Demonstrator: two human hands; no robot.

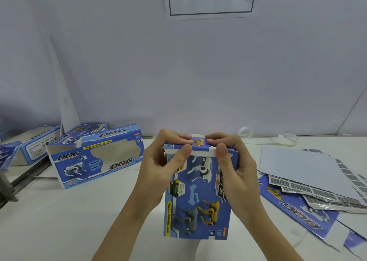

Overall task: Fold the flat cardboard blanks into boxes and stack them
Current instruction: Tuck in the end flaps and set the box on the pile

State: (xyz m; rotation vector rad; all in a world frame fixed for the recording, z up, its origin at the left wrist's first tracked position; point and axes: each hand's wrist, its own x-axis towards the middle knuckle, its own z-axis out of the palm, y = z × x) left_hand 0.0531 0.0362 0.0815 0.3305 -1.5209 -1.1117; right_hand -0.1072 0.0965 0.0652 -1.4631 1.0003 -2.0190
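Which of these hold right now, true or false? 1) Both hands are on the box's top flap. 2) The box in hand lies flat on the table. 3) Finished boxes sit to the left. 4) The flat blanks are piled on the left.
1) True: the left hand and right hand pinch the top flap of the box.
2) False: it stands upright.
3) True: folded boxes sit left.
4) False: flat blanks lie right.
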